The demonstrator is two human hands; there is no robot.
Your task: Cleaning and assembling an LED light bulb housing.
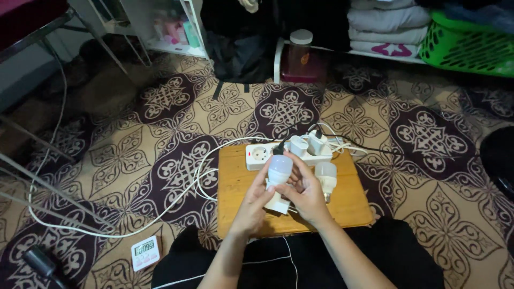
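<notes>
Head view. Left hand (256,202) and right hand (305,194) met over the near middle of the small wooden surface (235,160). White bulb (280,168) held between them, dome up and slightly lit, long axis near upright, tilted a little to the far side. Fingers of both hands curled closed round the white socket base (277,203) under the bulb; left fingers (266,176) from the left, right fingers (297,163) reaching up beside the dome. Both hands equally close, touching the thing. Could not tell how tightly either gripped.

Second white bulb (326,178) stood just right of the right hand, apart from it, dome up, metal screw end down. White power strip (289,154) lay along the far edge of the surface, two white plugs and one black plug seated in it, cables running off left and right.

On the patterned carpet (160,101): small white digital timer (145,251), near left, rectangular, pink-edged. Clear jar with white lid (300,51) far centre. Green plastic basket (466,45) far right, folded towels beside it.
</notes>
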